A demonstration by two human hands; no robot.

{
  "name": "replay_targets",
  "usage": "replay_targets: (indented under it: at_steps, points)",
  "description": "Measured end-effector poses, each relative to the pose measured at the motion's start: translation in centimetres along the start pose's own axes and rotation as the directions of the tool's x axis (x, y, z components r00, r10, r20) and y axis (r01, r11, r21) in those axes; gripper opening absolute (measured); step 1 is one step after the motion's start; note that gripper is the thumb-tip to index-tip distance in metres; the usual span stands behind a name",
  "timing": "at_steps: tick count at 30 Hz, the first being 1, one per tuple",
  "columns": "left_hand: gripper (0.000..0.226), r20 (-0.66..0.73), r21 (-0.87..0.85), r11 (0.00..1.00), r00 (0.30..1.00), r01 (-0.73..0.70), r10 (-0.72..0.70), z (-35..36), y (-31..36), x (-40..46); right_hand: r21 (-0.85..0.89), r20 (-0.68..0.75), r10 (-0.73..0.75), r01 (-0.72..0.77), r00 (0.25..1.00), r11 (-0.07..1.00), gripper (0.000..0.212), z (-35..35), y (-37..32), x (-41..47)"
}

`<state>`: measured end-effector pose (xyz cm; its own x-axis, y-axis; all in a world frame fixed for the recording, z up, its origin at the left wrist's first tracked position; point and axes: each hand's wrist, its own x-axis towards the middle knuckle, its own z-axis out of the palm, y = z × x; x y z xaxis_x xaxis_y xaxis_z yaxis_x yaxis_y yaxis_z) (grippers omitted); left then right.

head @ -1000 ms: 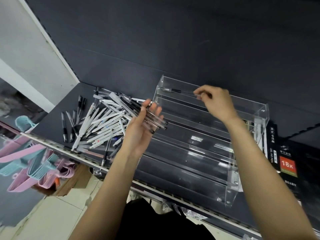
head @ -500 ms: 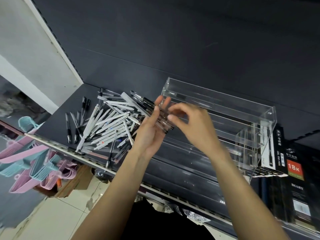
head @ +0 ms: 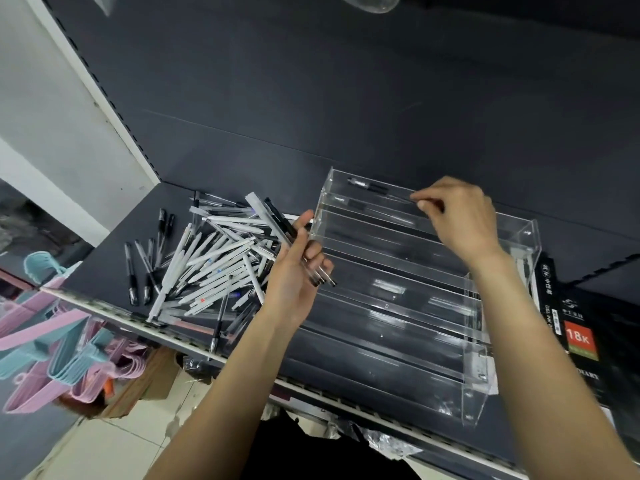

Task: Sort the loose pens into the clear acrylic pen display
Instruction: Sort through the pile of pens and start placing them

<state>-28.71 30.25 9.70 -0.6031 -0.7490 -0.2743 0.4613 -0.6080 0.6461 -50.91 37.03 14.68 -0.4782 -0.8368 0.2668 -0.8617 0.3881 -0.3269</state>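
Clear acrylic display (head: 398, 299) on shelf (head: 104, 251), right of loose pen pile (head: 211, 268); I judge task barely begun: two dark pens (head: 367, 186) in top tiers, lower tiers bare, most pens unsorted; right hand (head: 460, 216) over top tier, fingers pinching thin pen (head: 403, 199); left hand (head: 298, 278) grips pen bundle (head: 294, 237) beside display; boxed notebooks (head: 571, 323) right.

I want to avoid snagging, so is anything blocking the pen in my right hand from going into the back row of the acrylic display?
Nothing visible blocks it. The right hand pinches a pen already over the open top tier of the acrylic display. One pen lies in that back row, toward its left end.
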Motion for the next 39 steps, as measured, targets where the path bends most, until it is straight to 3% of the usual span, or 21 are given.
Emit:
replay_targets:
  at_steps: [4,9,12,15,17,22,25,30,33,35,39]
  points:
    - [0.032,0.017,-0.043,0.999,0.999,0.032,-0.031,0.3,0.1,0.0,0.007,0.127,-0.024,0.023,0.992,1.000,0.022,0.8,-0.1,1.0]
    - [0.036,0.103,-0.153,0.988,0.995,0.026,-0.010,0.3,0.4,0.2,0.073,0.292,0.030,-0.053,0.956,0.996,0.042,1.4,-0.4,2.0]
    - [0.036,0.094,-0.157,0.988,0.996,0.007,0.008,0.6,0.7,0.3,0.074,0.160,0.013,-0.025,0.987,0.997,0.034,1.2,-1.5,1.1]
    - [0.039,0.077,-0.135,0.991,0.997,-0.014,0.025,1.4,0.9,0.5,0.301,-0.042,-0.060,0.070,0.997,0.951,0.018,0.8,-4.4,-1.3]
    - [0.041,0.093,-0.129,0.991,0.995,-0.022,0.034,1.9,1.0,0.6,0.436,0.012,-0.099,0.084,0.995,0.896,0.014,0.5,-6.8,-3.1]
    - [0.047,0.173,-0.138,0.990,0.985,0.007,0.018,3.2,0.7,0.5,0.476,0.163,-0.140,0.047,0.977,0.878,0.020,1.6,-9.1,-4.8]
    - [0.050,0.203,-0.076,0.997,0.979,0.003,0.013,3.4,0.4,0.4,0.532,0.129,-0.077,-0.004,0.989,0.847,0.015,1.5,-8.4,-4.6]
    - [0.034,0.171,0.015,0.999,0.984,0.037,-0.039,3.4,-0.8,0.2,0.635,0.037,0.048,-0.061,0.998,0.770,0.019,0.8,-5.9,-3.8]
    - [0.032,0.147,0.022,1.000,0.989,0.014,-0.017,2.8,-1.1,0.3,0.587,-0.109,0.165,-0.071,0.980,0.807,0.016,0.2,-3.6,-2.9]
    - [0.030,0.110,0.024,1.000,0.994,0.005,-0.008,2.2,-0.8,0.5,0.458,-0.195,0.193,-0.085,0.962,0.885,0.012,-0.2,-1.8,-2.1]
    - [0.022,0.018,-0.048,0.998,0.999,0.028,-0.027,1.2,-0.3,0.9,0.227,-0.141,0.139,-0.105,0.980,0.968,0.016,0.6,0.5,-0.6]
